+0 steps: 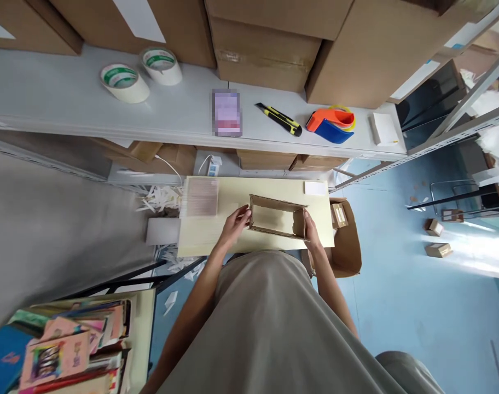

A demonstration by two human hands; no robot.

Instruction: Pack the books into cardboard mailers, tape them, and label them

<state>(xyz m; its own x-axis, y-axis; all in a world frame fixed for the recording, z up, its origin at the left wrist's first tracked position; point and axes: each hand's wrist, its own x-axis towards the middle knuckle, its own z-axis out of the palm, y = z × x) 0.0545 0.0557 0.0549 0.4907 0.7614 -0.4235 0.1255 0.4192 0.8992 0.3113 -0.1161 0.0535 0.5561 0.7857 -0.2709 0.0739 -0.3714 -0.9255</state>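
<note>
A small rectangular cardboard box frame (277, 232) is held over the pale yellow table (208, 235), and the tabletop shows through its middle. At its left end my left hand (236, 221) grips the wall, thumb and fingers closed on the edge. My right hand (312, 230) is closed round the opposite end, its fingers partly hidden by the cardboard. Left of the box, a faint printed sheet (202, 197) lies on the table. A small white card (315, 188) rests near the table's far right corner.
The grey shelf (184, 115) ahead carries tape rolls (124, 83), a utility knife (279, 119), an orange-and-blue tape dispenser (332, 123) and large cartons (266, 49). An open carton (350, 246) stands right of the table. Books (61, 355) fill the lower left; paper scraps (163, 200) lie left.
</note>
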